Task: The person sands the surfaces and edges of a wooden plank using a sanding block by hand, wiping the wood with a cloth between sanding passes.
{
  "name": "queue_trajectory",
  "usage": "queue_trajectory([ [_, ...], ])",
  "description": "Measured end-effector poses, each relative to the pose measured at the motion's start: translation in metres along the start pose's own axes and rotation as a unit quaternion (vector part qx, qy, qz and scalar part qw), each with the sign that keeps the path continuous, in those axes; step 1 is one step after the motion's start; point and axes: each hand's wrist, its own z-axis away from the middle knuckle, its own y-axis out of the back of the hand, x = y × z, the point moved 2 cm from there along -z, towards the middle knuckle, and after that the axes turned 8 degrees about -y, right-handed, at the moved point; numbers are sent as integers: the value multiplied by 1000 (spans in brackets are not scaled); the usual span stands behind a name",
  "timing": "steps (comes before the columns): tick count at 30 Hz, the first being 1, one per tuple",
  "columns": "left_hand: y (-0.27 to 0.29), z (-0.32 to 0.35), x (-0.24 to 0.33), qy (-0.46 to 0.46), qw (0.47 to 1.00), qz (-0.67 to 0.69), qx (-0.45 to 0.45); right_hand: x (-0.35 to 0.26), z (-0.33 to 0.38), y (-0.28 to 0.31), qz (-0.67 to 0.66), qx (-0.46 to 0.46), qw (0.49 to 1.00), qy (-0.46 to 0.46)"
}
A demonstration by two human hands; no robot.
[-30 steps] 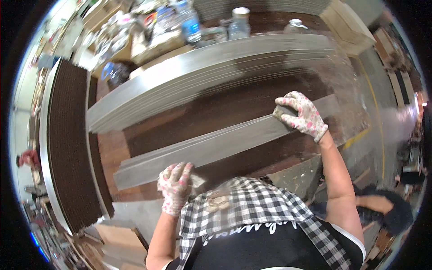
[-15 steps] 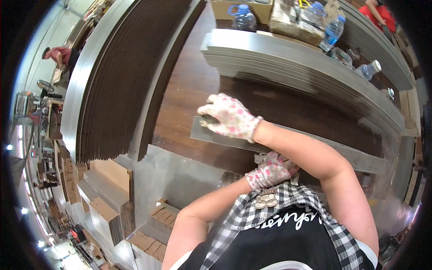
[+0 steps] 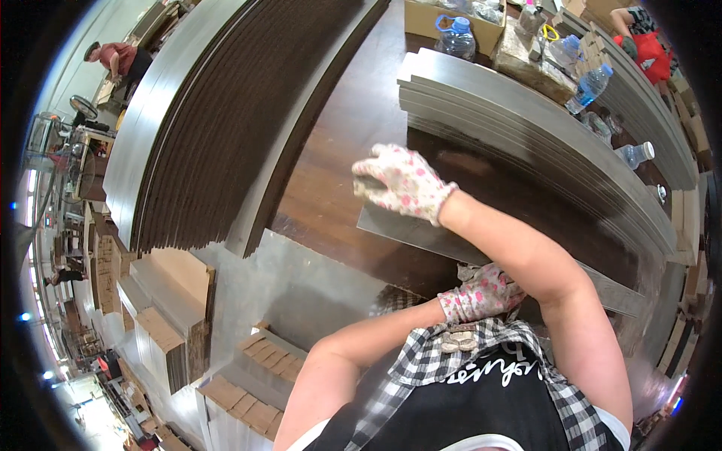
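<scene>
A long thin grey plank (image 3: 414, 234) lies across the brown tabletop in front of me. Over its left end is my right hand (image 3: 402, 183), in a white glove with pink dots. Its thumb and fingers are curved and apart, with a dark patch showing between them; I make out no held thing. My left hand (image 3: 483, 295), in a matching glove, is close to my chest at the plank's near side, below my right forearm. Its fingers look bent in, and something greyish and crumpled shows beside them; the forearm partly hides what they hold.
Tall rows of stacked planks (image 3: 218, 98) stand at the left, and another plank stack (image 3: 526, 94) lies beyond my hands. Behind it are a blue-capped jug (image 3: 456, 39), a water bottle (image 3: 590, 88) and a cardboard box (image 3: 481, 28). Cartons (image 3: 169, 316) stand at lower left. Other people are farther off.
The view has shifted, so most things sit farther right. My right hand stays near the plank's left end, slightly raised from it. My left hand keeps its place at my chest.
</scene>
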Motion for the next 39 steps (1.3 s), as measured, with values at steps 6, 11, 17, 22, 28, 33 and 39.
queue_trajectory([
  [6, -4, -4, -4, 65, 979, 171, 93, -51, 9, -6, 47, -117, 976, 180],
  [11, 3, -7, 1, 15, 996, 52, 69, -16, -23, 4, 181, -28, 977, 112],
  [17, 1, -4, 0, 17, 991, 84, 103, -20, -15, 4, 134, -6, 989, 66],
  [22, 19, -9, 2, 66, 988, 131, 52, -9, 7, 11, -43, 67, 996, 50],
  [28, 39, 1, 5, -121, 985, -127, -7, 55, 125, 60, -69, -7, 997, -47],
  [33, 49, -2, 7, -130, 987, -97, -11, 88, 262, 135, -66, 19, 971, -230],
  [39, 41, 0, 6, -112, 988, -104, -34, 45, 178, 76, -11, 91, 986, -139],
])
